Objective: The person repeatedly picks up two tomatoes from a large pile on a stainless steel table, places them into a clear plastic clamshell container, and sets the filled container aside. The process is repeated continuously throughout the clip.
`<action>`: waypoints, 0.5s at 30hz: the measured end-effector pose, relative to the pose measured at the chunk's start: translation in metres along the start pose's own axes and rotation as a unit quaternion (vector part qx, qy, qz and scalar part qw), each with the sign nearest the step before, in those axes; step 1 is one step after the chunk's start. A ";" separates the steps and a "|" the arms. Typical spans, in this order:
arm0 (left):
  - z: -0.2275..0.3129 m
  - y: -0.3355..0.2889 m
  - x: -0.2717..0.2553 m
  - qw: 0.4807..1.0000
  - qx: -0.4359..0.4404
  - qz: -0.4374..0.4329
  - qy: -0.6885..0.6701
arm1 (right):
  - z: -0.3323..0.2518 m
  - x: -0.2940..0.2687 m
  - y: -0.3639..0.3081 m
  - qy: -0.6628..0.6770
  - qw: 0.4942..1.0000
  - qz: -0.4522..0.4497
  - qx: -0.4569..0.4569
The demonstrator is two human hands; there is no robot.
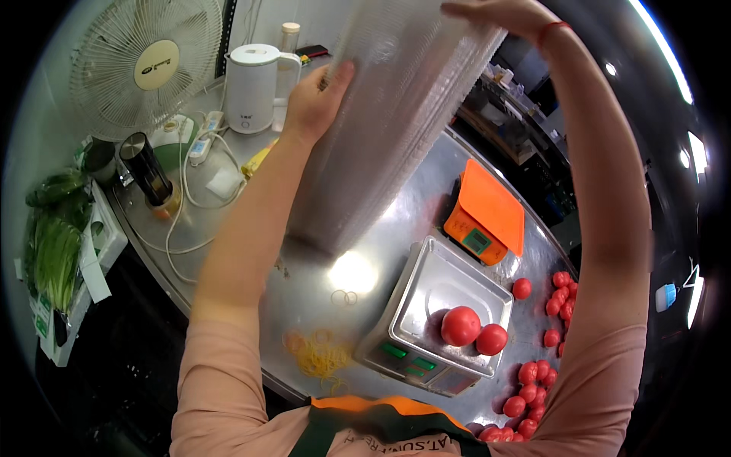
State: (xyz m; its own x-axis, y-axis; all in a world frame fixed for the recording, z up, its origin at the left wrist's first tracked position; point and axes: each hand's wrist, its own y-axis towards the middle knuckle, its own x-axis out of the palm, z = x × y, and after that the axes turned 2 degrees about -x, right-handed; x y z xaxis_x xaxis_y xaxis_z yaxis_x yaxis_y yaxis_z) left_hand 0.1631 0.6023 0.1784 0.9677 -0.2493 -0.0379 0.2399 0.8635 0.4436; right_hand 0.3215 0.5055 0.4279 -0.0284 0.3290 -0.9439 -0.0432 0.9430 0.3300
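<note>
A long bundle of clear, finely ribbed plastic, which looks like nested trays, stands raised in front of me and blurs at its lower end. My left hand grips its left side, thumb showing and fingers partly hidden behind it. At the upper right edge, my right hand is closed on the bundle, its fingertips against the plastic. Below and to the right, a silver weighing scale carries two tomatoes on its pan. Beyond it sits an orange scale with a small green display.
Several more tomatoes lie along the table's right side. Yellow rubber bands are heaped near the front edge. At the left are a fan, a white kettle, a power strip, loose cords and green vegetables.
</note>
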 end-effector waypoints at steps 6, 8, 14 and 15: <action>0.017 -0.008 -0.013 0.998 0.030 -0.037 -0.032 | -0.019 0.007 -0.023 -0.060 0.982 0.162 -0.073; 0.018 -0.017 -0.020 0.997 0.036 -0.048 -0.053 | -0.038 0.003 -0.035 -0.060 0.978 0.181 -0.086; 0.042 -0.033 -0.028 0.988 0.086 -0.024 -0.123 | -0.082 -0.023 -0.079 -0.148 0.933 0.259 -0.203; 0.049 -0.034 -0.026 0.986 0.110 -0.023 -0.126 | -0.086 -0.030 -0.086 -0.172 0.922 0.271 -0.216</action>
State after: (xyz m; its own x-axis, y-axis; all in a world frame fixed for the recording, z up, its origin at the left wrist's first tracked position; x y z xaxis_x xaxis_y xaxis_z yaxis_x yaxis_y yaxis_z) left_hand 0.1256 0.5577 0.2083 0.8994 -0.4113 0.1482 0.2341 0.7393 0.6314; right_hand 0.2400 0.4102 0.4294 0.1530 0.8129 -0.5619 -0.5115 0.5516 0.6588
